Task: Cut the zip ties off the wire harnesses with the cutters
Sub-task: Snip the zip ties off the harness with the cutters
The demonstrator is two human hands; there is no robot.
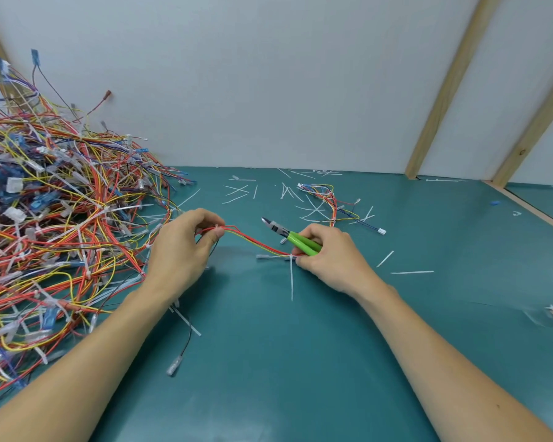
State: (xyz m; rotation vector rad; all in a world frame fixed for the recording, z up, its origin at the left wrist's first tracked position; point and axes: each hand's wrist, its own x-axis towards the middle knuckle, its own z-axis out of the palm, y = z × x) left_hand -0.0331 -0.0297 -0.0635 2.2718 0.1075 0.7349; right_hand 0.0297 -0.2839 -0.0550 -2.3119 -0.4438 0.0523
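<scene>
Harness pile (55,224) sits at far left on the teal surface (300,362). Left hand (179,247) pinches one red-yellow harness (253,242) at a zip tie (218,231); harness spans across to the right hand (329,260), which pinches the other end while gripping green-handled cutters (288,234), blades pointing left. Second zip tie (291,275) hangs beside the right fingers. Advice: keep wires taut, nip only the tie, clear of insulation. Cut harness (332,202) lies behind.

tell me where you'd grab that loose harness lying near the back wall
Probably at the bunched middle of the loose harness, where its red and yellow wires run together, coming from above with a pinch. The ends fan out into thin single leads and small connectors, which would trail or slip. Nothing lies on top of it.
</scene>
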